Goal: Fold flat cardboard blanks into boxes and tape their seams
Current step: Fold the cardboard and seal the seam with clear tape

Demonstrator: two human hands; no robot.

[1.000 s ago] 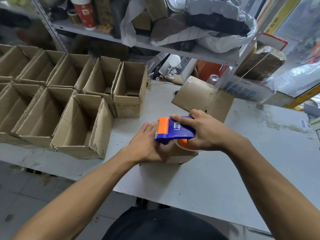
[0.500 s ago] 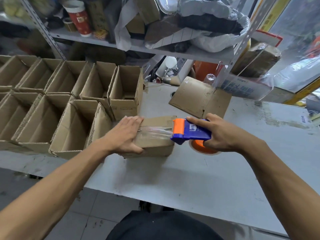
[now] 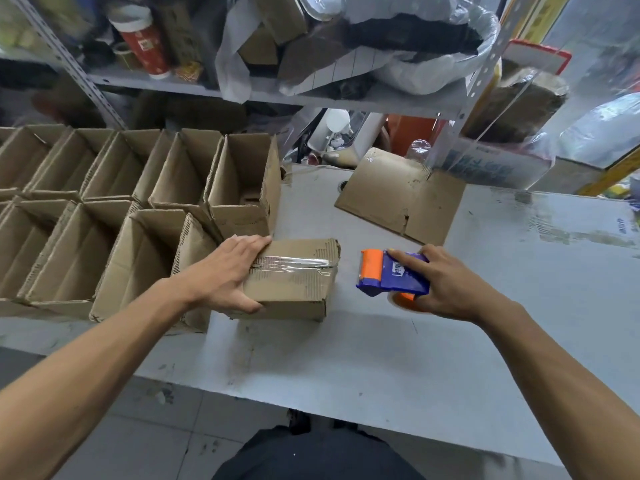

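Note:
A small cardboard box lies on the grey table with a strip of clear tape along its top seam. My left hand grips the box's left end, fingers over the top and thumb on the near side. My right hand holds a blue and orange tape dispenser just right of the box, apart from it, with the orange roll under my palm.
Several open folded boxes stand in rows at the left of the table. Flat cardboard blanks lie at the back centre. A cluttered metal shelf rises behind the table.
The dispenser ran rightward across the box top, laying tape, and has now come off the right end. My left hand shifted to the box's left end.

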